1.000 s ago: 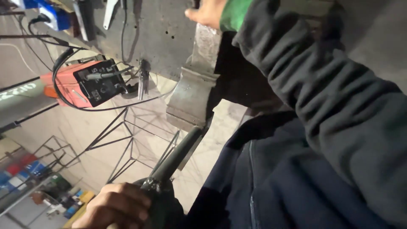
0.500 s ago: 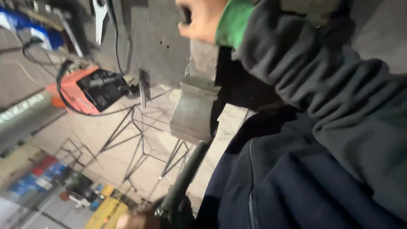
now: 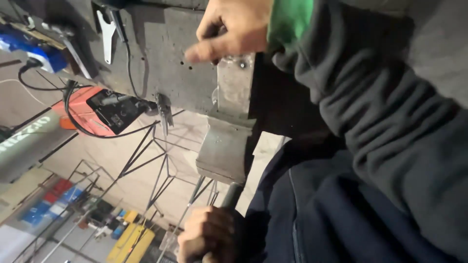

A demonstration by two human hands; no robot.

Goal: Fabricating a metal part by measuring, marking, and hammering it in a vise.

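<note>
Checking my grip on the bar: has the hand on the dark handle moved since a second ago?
Yes. The left hand slid up the dark handle toward the grey steel bracket, now closer beneath it.

The right hand is raised at the end of a bent arm in a dark sleeve with a green cuff, fingers curled and forefinger stretched out level, while well below it the left hand is clenched into a tight fist.

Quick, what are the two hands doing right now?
Left hand: closed, grip around a dark handle.
Right hand: fingers curled at the top of a grey metal bracket; what it holds, if anything, cannot be told.
</note>
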